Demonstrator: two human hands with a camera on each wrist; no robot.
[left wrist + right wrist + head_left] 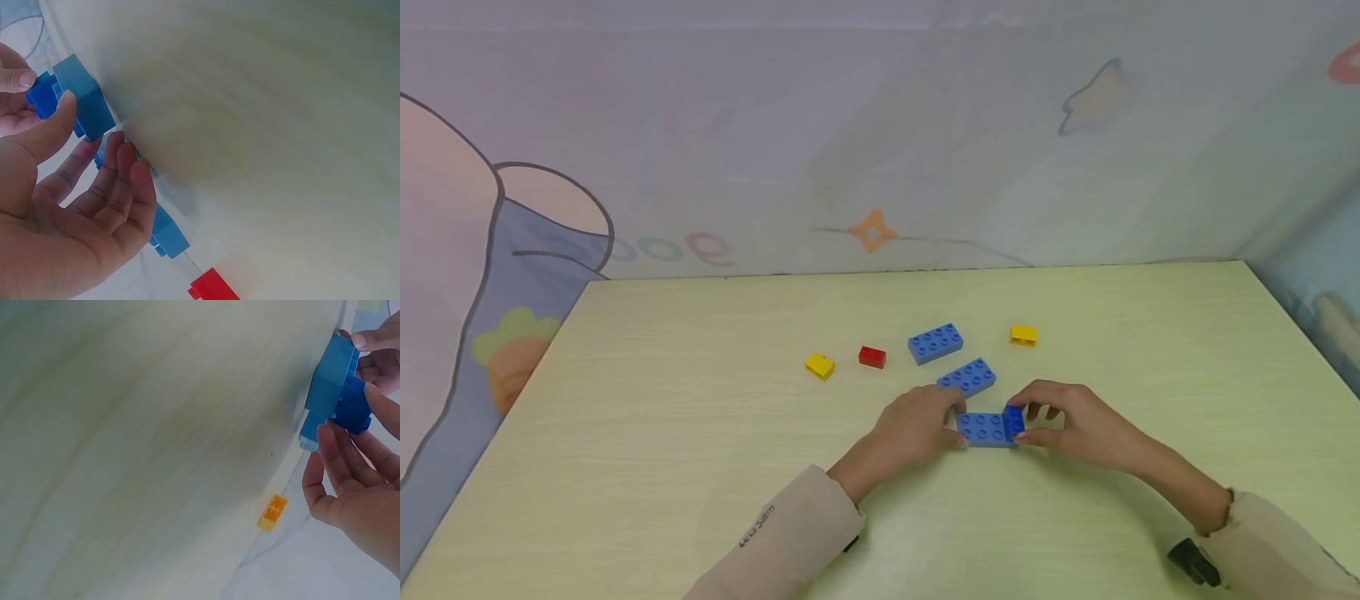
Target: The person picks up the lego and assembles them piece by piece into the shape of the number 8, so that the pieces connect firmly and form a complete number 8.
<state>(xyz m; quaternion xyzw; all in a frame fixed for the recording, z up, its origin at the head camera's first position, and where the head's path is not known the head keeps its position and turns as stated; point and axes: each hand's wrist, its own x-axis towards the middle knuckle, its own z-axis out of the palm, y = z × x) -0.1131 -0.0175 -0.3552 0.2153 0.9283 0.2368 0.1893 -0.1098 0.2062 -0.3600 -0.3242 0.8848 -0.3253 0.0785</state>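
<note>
Between the two hands on the table lies a light blue building brick (981, 428), studs up. My left hand (917, 423) grips its left end between thumb and fingers. At the brick's right end, my right hand (1075, 421) pinches a small dark blue brick (1014, 422). In the right wrist view the dark blue brick (353, 407) sits against the studs of the light blue brick (331, 375); whether it is fully pressed down I cannot tell. Just behind the left fingers, a second light blue brick (970, 377) lies on the table, partly hidden by them.
A third light blue brick (936, 343) lies farther back. A red brick (872, 357) and a yellow brick (820, 366) are to the left, and another yellow brick (1023, 335), tipped on its side, lies behind the right hand. A printed cloth (880, 133) hangs past the table's back edge.
</note>
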